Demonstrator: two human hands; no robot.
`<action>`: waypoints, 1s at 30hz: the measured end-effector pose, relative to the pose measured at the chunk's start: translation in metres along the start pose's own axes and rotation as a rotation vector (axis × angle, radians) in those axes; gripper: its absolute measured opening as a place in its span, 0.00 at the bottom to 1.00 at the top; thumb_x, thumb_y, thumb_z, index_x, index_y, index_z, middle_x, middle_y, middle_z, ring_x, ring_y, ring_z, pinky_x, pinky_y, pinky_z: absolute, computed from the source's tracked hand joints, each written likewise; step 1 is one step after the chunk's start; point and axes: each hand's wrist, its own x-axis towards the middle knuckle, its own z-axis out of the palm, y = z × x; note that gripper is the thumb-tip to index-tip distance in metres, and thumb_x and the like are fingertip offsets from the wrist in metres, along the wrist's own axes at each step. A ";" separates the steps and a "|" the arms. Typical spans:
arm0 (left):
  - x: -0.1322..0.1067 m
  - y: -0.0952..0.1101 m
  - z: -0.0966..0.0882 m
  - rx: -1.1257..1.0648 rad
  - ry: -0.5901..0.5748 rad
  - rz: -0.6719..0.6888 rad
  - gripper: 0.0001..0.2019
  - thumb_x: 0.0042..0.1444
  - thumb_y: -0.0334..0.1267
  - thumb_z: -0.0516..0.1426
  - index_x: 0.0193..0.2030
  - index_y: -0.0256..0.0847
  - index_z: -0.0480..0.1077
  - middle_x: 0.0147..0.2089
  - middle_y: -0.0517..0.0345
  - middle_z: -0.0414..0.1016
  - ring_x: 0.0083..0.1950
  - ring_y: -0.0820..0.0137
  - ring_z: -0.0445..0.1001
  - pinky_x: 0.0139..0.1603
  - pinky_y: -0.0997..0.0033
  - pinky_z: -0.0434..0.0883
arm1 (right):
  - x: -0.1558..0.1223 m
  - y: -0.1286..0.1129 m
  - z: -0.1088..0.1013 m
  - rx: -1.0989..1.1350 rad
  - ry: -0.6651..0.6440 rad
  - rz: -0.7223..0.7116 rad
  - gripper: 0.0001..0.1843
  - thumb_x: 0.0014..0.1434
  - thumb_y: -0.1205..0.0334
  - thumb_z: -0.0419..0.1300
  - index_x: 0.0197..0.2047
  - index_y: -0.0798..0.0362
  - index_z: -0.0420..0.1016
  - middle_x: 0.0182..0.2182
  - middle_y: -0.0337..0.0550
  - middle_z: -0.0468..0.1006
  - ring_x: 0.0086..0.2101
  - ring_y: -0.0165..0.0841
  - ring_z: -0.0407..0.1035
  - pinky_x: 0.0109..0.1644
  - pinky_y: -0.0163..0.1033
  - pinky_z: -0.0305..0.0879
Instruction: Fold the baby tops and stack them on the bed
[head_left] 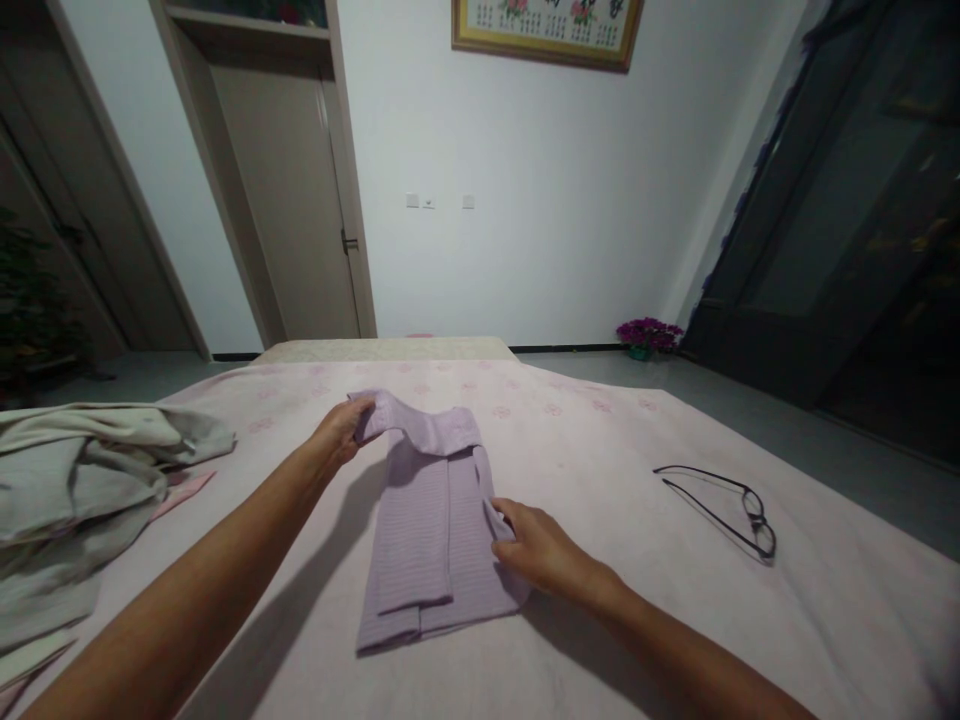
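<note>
A lilac ribbed garment point(431, 530) lies folded lengthwise on the pale pink bedsheet point(600, 440), its far end lifted and curled over. My left hand point(341, 432) pinches that raised far-left corner. On the garment's right edge, near its middle, my right hand point(540, 550) has its fingers closed on a fold of the cloth.
A heap of grey-green clothing point(75, 490) lies at the bed's left side. Black-framed glasses point(727, 505) rest on the sheet to the right. Beyond the bed are a closed door point(292, 200), a white wall, a pot of purple flowers point(649, 335) and dark glass doors point(847, 220).
</note>
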 end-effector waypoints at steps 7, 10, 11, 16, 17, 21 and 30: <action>-0.001 0.006 -0.007 0.120 -0.043 0.112 0.09 0.44 0.26 0.63 0.35 0.34 0.74 0.20 0.61 0.72 0.18 0.75 0.69 0.20 0.80 0.69 | -0.003 -0.023 0.019 -0.355 -0.153 -0.110 0.13 0.58 0.56 0.56 0.44 0.51 0.74 0.42 0.50 0.77 0.39 0.40 0.70 0.41 0.40 0.58; -0.002 0.007 -0.009 0.156 -0.059 0.159 0.09 0.42 0.27 0.64 0.34 0.33 0.75 0.21 0.60 0.74 0.20 0.74 0.71 0.22 0.79 0.69 | -0.012 -0.029 0.018 -0.322 -0.187 -0.163 0.18 0.63 0.46 0.54 0.42 0.51 0.76 0.41 0.49 0.76 0.40 0.40 0.70 0.41 0.40 0.58; -0.002 0.008 -0.009 0.166 -0.062 0.174 0.10 0.42 0.27 0.64 0.34 0.33 0.75 0.21 0.60 0.74 0.21 0.73 0.71 0.22 0.79 0.69 | -0.013 -0.030 0.016 -0.306 -0.196 -0.184 0.19 0.65 0.46 0.52 0.40 0.50 0.77 0.39 0.48 0.77 0.39 0.39 0.70 0.42 0.39 0.59; -0.002 0.014 -0.011 0.210 -0.064 0.250 0.12 0.39 0.30 0.65 0.34 0.33 0.76 0.23 0.59 0.76 0.22 0.73 0.72 0.24 0.78 0.70 | 0.005 -0.008 0.008 -0.269 -0.023 -0.210 0.19 0.68 0.57 0.48 0.47 0.52 0.79 0.43 0.48 0.79 0.45 0.38 0.71 0.50 0.39 0.62; -0.002 0.016 -0.011 0.217 -0.063 0.265 0.12 0.39 0.30 0.65 0.34 0.33 0.76 0.23 0.60 0.75 0.22 0.74 0.71 0.24 0.78 0.69 | 0.013 0.001 0.007 -0.292 0.053 -0.203 0.20 0.67 0.58 0.49 0.55 0.54 0.75 0.50 0.51 0.77 0.51 0.40 0.69 0.56 0.41 0.61; -0.002 0.023 -0.009 0.238 -0.050 0.312 0.11 0.39 0.30 0.65 0.33 0.32 0.75 0.22 0.61 0.74 0.21 0.75 0.70 0.24 0.79 0.68 | 0.050 0.030 0.008 -0.420 0.139 -0.151 0.35 0.65 0.56 0.52 0.72 0.61 0.53 0.71 0.58 0.52 0.68 0.45 0.47 0.70 0.51 0.43; -0.022 0.030 0.013 0.293 -0.142 0.410 0.07 0.41 0.28 0.64 0.31 0.33 0.76 0.25 0.59 0.77 0.27 0.71 0.73 0.27 0.79 0.68 | 0.094 0.034 0.032 -0.390 -0.019 -0.261 0.34 0.69 0.49 0.47 0.70 0.61 0.56 0.71 0.58 0.52 0.70 0.45 0.43 0.73 0.54 0.33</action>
